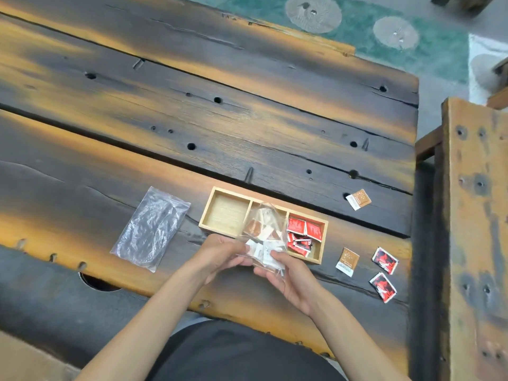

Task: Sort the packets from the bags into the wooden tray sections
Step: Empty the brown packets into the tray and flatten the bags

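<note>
A wooden tray (210, 209) with three sections lies on the dark plank table. Its right section holds several red packets (303, 232); its left section is bare wood. Over the middle section I hold a clear plastic bag (265, 232) with brown-and-white packets inside. My left hand (220, 253) pinches the bag's near edge from the left. My right hand (284, 273) grips the same edge from the right. Two brown-and-white packets (347, 261) (358, 199) and two red-and-black packets (385, 260) (383, 287) lie loose on the table right of the tray.
An empty clear bag (151, 229) lies flat left of the tray. The table's right edge (412, 215) drops off near the loose packets, with a wooden bench (472, 229) beyond. A round hole (99, 283) opens near the table's front edge.
</note>
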The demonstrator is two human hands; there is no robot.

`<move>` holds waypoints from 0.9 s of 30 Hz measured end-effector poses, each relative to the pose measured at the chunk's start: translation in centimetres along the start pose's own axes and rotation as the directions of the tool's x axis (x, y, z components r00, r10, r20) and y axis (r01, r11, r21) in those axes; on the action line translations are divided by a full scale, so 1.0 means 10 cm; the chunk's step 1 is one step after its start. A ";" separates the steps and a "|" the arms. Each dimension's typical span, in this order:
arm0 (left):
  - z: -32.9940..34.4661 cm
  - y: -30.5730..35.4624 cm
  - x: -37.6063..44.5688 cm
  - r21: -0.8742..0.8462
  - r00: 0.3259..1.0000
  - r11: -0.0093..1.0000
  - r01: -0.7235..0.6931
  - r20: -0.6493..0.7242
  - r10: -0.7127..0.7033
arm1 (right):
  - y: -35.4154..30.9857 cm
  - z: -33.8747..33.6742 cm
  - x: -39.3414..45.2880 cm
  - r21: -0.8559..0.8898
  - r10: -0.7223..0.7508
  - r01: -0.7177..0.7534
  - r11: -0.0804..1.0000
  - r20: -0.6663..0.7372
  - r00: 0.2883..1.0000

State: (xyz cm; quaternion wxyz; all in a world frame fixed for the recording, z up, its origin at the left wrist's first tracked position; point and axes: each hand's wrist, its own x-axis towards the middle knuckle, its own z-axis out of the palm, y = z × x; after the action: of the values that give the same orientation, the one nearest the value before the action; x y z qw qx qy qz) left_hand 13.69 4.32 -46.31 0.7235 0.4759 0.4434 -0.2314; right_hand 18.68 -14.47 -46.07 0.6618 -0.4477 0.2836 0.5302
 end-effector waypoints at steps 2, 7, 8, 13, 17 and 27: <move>-0.02 0.02 0.00 -0.003 1.000 1.000 -0.009 0.013 0.009 | -0.01 0.01 0.00 -0.004 -0.014 0.014 1.000 0.008 1.000; -0.02 0.13 -0.05 -0.031 0.998 0.999 -0.035 0.055 0.037 | -0.06 0.01 -0.02 -0.043 -0.065 0.065 0.997 0.017 0.998; -0.01 0.15 -0.06 -0.028 0.997 0.999 -0.041 0.058 0.043 | -0.08 0.01 -0.04 -0.049 -0.072 0.072 0.996 0.015 0.997; 0.04 0.26 -0.16 0.012 0.995 0.997 -0.076 0.058 0.076 | -0.14 -0.03 -0.11 -0.097 -0.084 0.087 0.992 0.029 0.996; 0.06 0.32 -0.30 0.035 0.987 0.994 -0.107 0.123 0.102 | -0.16 -0.05 -0.12 -0.038 -0.061 0.062 0.997 0.033 0.998; -0.19 0.29 -0.46 0.084 0.986 0.990 -0.109 0.134 0.098 | -0.23 -0.17 0.08 0.097 -0.030 0.024 0.995 0.067 0.997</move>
State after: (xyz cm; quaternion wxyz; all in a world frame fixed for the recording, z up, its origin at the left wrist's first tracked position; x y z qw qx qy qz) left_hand 12.79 6.86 -41.19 0.7393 0.5147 0.3592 -0.2438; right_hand 21.24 -15.73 -46.78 0.6990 -0.4007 0.2798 0.5221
